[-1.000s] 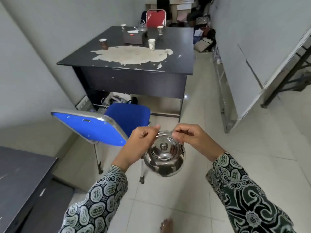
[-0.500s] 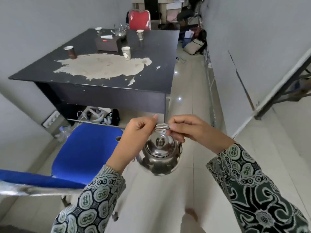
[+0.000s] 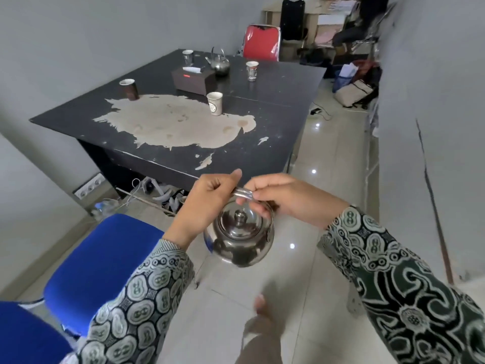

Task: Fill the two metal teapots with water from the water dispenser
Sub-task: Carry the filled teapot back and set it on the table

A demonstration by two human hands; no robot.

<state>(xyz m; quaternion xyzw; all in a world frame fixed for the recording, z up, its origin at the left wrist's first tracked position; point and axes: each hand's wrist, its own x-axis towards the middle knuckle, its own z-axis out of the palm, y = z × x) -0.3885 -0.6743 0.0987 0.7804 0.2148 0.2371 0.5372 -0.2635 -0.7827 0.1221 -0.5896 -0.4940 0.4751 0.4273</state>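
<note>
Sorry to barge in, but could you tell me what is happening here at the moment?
A person is carrying a lidded metal teapot over the floor, left hand and right hand both pinching its handle. A second teapot sits on the black table among paper cups. No water dispenser is in view.

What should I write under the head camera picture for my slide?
Both hands, left and right, carry a lidded metal teapot by its handle toward the black table.

Even bright light, glare spots on floor tiles (image 3: 313,171), wide-angle edge warp, foot (image 3: 259,311) motion-blurred.
</note>
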